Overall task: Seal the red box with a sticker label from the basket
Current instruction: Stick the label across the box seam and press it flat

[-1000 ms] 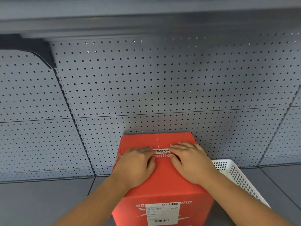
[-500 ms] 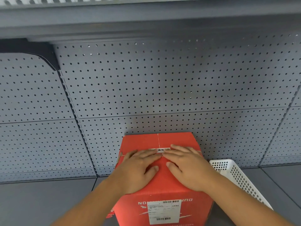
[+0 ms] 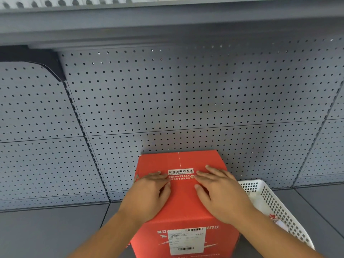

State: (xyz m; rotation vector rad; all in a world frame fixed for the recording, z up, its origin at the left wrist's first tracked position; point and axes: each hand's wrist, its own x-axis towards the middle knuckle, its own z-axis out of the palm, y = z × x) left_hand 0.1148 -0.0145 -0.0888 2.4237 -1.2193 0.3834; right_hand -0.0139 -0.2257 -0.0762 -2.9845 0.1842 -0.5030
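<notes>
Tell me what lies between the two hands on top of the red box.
Head view: the sticker label sits between left hand and right hand, across the red box seam.

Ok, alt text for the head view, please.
Both hands, left and right, press flat on a red box, either side of a sticker over its top seam. A white basket sits to the right, a grey pegboard behind.

Two bare forearms enter from bottom of frame, no sleeves, no watch, no rings or gloves visible. Left hand at lower centre-left, right hand at lower centre-right. Nails short, unpainted as far as visible. Nothing worn on wrists.
</notes>
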